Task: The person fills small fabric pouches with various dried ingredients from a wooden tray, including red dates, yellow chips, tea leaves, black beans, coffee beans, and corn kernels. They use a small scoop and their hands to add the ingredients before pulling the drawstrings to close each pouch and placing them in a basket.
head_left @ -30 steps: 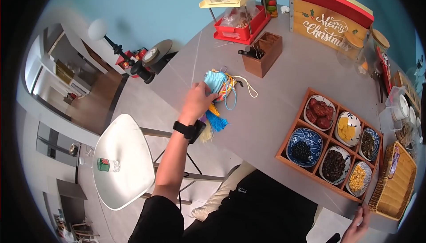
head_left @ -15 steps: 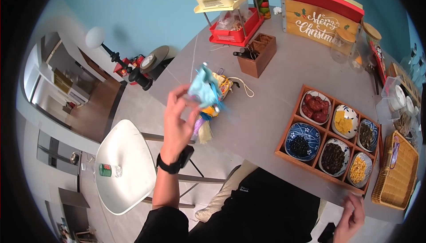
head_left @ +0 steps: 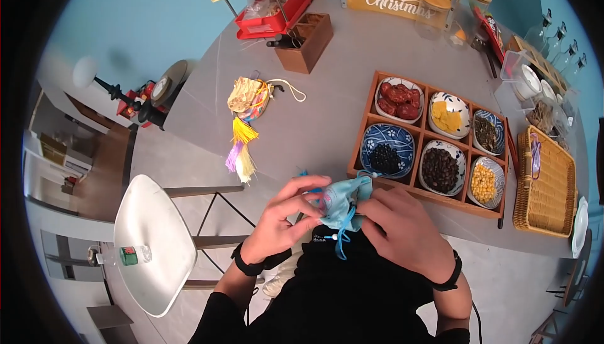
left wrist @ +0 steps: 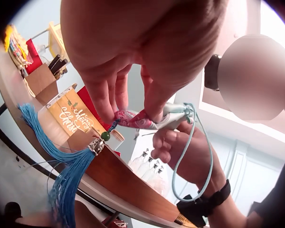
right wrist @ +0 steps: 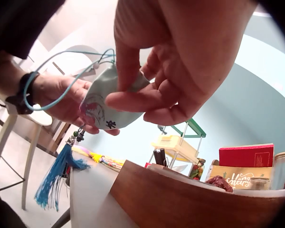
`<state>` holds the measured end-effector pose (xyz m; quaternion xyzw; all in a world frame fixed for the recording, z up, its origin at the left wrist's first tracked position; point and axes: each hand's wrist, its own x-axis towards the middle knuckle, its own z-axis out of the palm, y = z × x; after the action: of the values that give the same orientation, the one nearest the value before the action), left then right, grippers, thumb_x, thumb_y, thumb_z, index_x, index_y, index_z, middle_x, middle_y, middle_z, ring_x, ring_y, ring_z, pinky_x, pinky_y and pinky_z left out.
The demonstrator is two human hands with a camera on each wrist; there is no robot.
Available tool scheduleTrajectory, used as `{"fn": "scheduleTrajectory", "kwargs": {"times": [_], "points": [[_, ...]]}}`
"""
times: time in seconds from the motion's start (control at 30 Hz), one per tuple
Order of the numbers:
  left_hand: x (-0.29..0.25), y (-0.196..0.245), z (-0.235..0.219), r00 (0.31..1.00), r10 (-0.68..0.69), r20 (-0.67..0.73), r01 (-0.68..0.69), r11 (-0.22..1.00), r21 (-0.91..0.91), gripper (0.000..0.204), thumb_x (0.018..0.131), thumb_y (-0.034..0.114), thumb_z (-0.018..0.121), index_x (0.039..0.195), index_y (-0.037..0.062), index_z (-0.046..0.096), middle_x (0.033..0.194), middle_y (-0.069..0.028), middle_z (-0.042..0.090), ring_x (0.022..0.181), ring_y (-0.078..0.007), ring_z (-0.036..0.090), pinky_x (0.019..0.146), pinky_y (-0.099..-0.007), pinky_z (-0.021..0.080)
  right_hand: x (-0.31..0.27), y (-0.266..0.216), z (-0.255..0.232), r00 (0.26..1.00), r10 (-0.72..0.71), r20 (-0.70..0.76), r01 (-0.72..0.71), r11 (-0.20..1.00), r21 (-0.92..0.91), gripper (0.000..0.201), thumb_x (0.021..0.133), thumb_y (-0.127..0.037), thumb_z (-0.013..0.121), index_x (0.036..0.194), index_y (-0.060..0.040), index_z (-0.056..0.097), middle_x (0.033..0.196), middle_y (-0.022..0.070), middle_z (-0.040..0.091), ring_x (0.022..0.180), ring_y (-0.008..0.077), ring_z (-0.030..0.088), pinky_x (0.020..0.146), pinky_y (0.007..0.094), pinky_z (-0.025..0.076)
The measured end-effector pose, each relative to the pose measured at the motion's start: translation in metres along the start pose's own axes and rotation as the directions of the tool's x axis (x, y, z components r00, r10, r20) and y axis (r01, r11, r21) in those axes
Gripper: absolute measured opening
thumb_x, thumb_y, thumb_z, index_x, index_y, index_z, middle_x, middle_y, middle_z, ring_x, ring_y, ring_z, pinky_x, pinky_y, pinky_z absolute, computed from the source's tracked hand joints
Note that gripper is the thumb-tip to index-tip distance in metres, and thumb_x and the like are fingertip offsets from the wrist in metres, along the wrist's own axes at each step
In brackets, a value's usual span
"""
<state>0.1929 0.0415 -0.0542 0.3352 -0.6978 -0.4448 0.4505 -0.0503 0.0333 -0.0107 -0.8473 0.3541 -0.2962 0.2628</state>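
Both hands hold a light blue drawstring pouch (head_left: 343, 196) near the front edge of the table. My left hand (head_left: 288, 215) pinches its lower end, where pink embroidery shows. At the pouch's upper end my right hand (head_left: 409, 227) grips the cloth beside the gathered neck. A light blue cord (left wrist: 210, 164) loops out from that neck. From the lower end hangs a blue tassel (left wrist: 69, 164) with a green bead, seen in both wrist views. More pouches (head_left: 248, 97), one of them gold, lie on the table at the left with yellow, purple and cream tassels.
A divided wooden tray (head_left: 360, 155) with bowls of dried foods stands just beyond the right hand. To its right is a wicker basket (head_left: 527, 209). A wooden box (head_left: 308, 48) with dark-handled tools sits further back. A white chair (head_left: 154, 243) stands at the left.
The left hand has lifted the blue pouch off the pile and carried it toward the body. The right hand has come up from the lower right and taken hold of it too.
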Motion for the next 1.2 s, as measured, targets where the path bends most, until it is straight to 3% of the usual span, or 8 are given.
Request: {"fn": "scheduleTrajectory", "kwargs": {"times": [0.1,0.2,0.33,0.53,0.63,0.77,0.97,1.2], "points": [[0.003,0.014,-0.002,0.993,-0.116,-0.003,0.116,0.992,0.051,0.039,0.077,-0.004,0.063,0.115,0.0028,0.056,0.125,-0.0172,0.054,0.117,-0.0267,0.055,0.102,-0.0401,0.041,-0.002,-0.004,0.003,0.996,-0.092,-0.021,0.089,0.987,-0.135,0.019,0.077,-0.002,0.063,0.095,-0.0054,0.058,0.080,0.0081,0.052,0.073,0.0242,0.055,0.071,0.0346,0.042],[0.018,0.044,-0.006,0.930,-0.365,0.038,0.366,0.930,-0.029,0.047,0.079,-0.001,0.061,0.124,0.0024,0.050,0.115,-0.0123,0.056,0.103,-0.0215,0.056,0.094,-0.0362,0.042,0.000,-0.015,0.006,0.987,-0.160,0.019,0.156,0.925,-0.346,0.019,0.075,-0.005,0.062,0.093,-0.0042,0.058,0.079,0.0066,0.050,0.074,0.0216,0.055,0.074,0.0343,0.042],[0.033,0.055,0.011,0.853,-0.515,0.084,0.485,0.842,0.236,0.045,0.081,-0.001,0.060,0.125,0.0023,0.049,0.091,-0.0049,0.059,0.080,-0.0135,0.057,0.076,-0.0293,0.047,0.000,-0.012,0.012,0.974,-0.220,0.055,0.224,0.896,-0.384,0.017,0.075,-0.006,0.061,0.091,-0.0039,0.058,0.079,0.0055,0.048,0.074,0.0206,0.055,0.075,0.0326,0.042],[0.026,0.043,0.012,0.946,-0.304,-0.113,0.321,0.835,0.448,0.027,0.081,-0.002,0.058,0.107,0.0041,0.057,0.068,-0.0083,0.056,0.054,-0.0217,0.058,0.053,-0.0313,0.046,-0.013,-0.016,0.005,0.983,-0.085,0.160,0.153,0.862,-0.483,0.012,0.076,-0.007,0.060,0.088,-0.0053,0.057,0.078,0.0052,0.049,0.074,0.0206,0.055,0.076,0.0332,0.041],[0.024,0.044,0.017,0.983,-0.167,0.078,0.076,0.753,0.653,0.024,0.079,0.000,0.057,0.102,0.0041,0.055,0.069,-0.0130,0.061,0.060,-0.0338,0.060,0.055,-0.0398,0.047,-0.015,-0.021,0.003,0.970,0.013,0.243,0.107,0.873,-0.475,0.010,0.077,-0.008,0.060,0.086,-0.0055,0.058,0.078,0.0053,0.050,0.075,0.0208,0.055,0.076,0.0344,0.041],[0.027,0.048,0.019,0.968,-0.204,0.142,0.076,0.786,0.613,0.024,0.079,0.000,0.057,0.102,0.0040,0.055,0.068,-0.0131,0.061,0.060,-0.0334,0.061,0.055,-0.0410,0.048,-0.017,-0.019,0.002,0.977,0.019,0.211,0.079,0.891,-0.447,0.008,0.077,-0.009,0.060,0.083,-0.0051,0.058,0.079,0.0059,0.051,0.076,0.0212,0.055,0.075,0.0342,0.041],[0.025,0.045,0.011,0.966,-0.134,0.221,-0.030,0.791,0.611,0.023,0.082,0.010,0.066,0.103,0.0063,0.057,0.090,-0.0147,0.063,0.063,-0.0304,0.062,0.055,-0.0388,0.049,-0.018,-0.013,-0.001,0.977,-0.018,0.215,0.094,0.931,-0.351,0.009,0.076,-0.006,0.060,0.084,-0.0035,0.057,0.081,0.0064,0.050,0.080,0.0219,0.057,0.079,0.0348,0.042],[0.031,0.040,0.003,0.889,0.031,0.456,-0.308,0.778,0.548,0.040,0.066,0.034,0.085,0.087,0.0075,0.064,0.125,-0.0110,0.050,0.077,-0.0220,0.061,0.062,-0.0319,0.054,-0.020,-0.011,-0.016,0.974,-0.090,0.208,0.132,0.971,-0.201,0.014,0.072,-0.004,0.062,0.085,-0.0040,0.057,0.085,0.0064,0.049,0.082,0.0225,0.057,0.083,0.0350,0.042]]}}
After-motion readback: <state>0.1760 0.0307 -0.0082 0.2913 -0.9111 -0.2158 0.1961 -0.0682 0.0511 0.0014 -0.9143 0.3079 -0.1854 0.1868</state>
